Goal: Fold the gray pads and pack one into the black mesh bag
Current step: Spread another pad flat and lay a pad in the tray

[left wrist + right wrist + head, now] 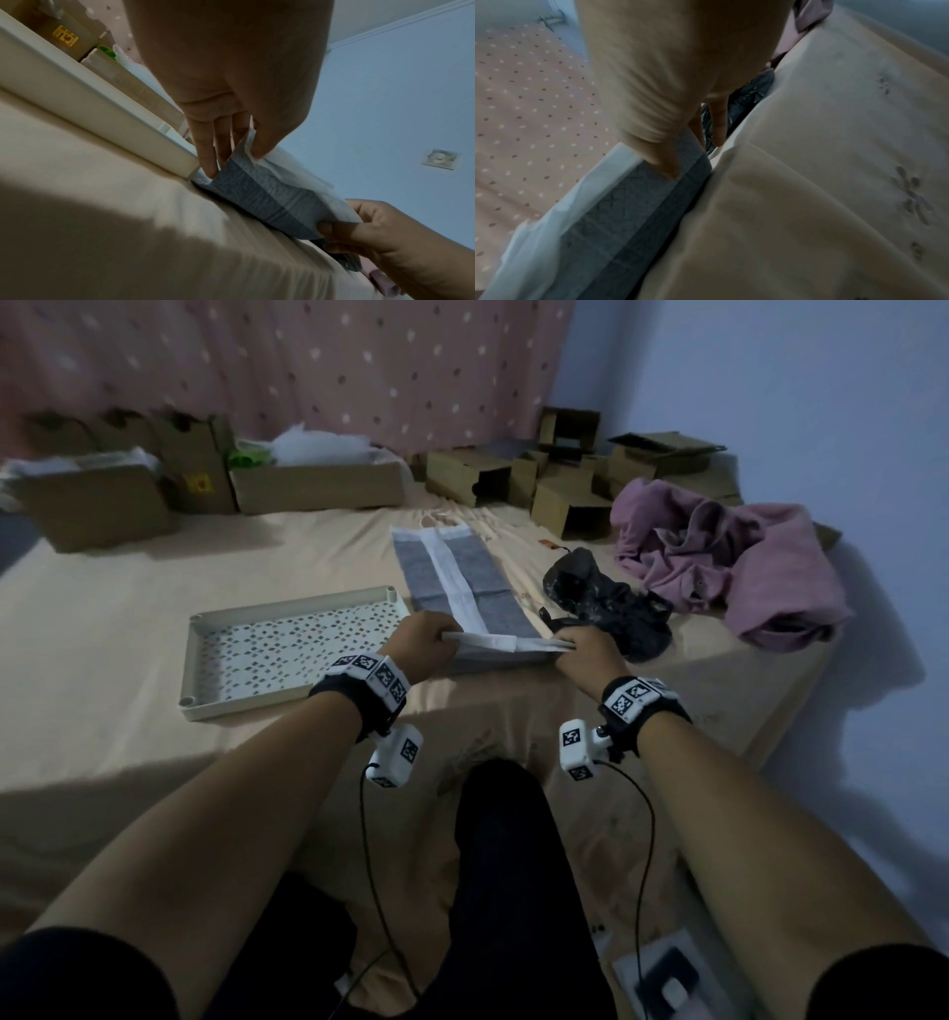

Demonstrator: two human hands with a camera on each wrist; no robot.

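Observation:
A long gray pad (462, 580) with white edges and a white middle strip lies lengthwise on the peach bedsheet. Its near end is lifted off the sheet. My left hand (426, 642) pinches the near left corner, thumb over the white edge, fingers under the gray side (259, 194). My right hand (585, 645) pinches the near right corner (639, 192). A crumpled black bag (611, 603) lies just right of the pad, beyond my right hand; whether it is mesh I cannot tell.
A cream perforated tray (287, 695) lies left of the pad, touching my left hand's side. A purple garment (729, 562) is heaped at the right. Cardboard boxes (318, 485) line the far edge of the bed. The bed's corner drops off at the right.

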